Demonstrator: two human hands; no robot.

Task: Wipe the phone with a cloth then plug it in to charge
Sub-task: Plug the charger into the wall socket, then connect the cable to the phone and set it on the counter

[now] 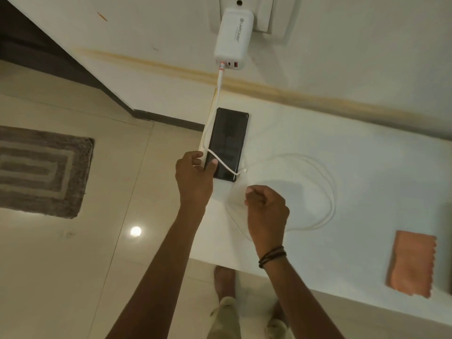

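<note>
A black phone [227,143] lies screen up on the white counter [342,172], near its left end. A white charger [233,37] sits in the wall socket, and its white cable [327,192] runs down past the phone, crosses the phone's lower part and loops to the right. My left hand [195,177] grips the phone's lower left edge, thumb on the screen. My right hand [266,211] is closed in a loose fist just below and right of the phone, over the cable loop; whether it pinches the cable is not clear. An orange cloth [412,263] lies flat at the right.
A wall switch plate [266,15] is beside the charger. A grey patterned mat [41,167] lies on the tiled floor at the left. My bare feet [223,280] show below the counter's front edge. A dark object edge [448,245] is at far right.
</note>
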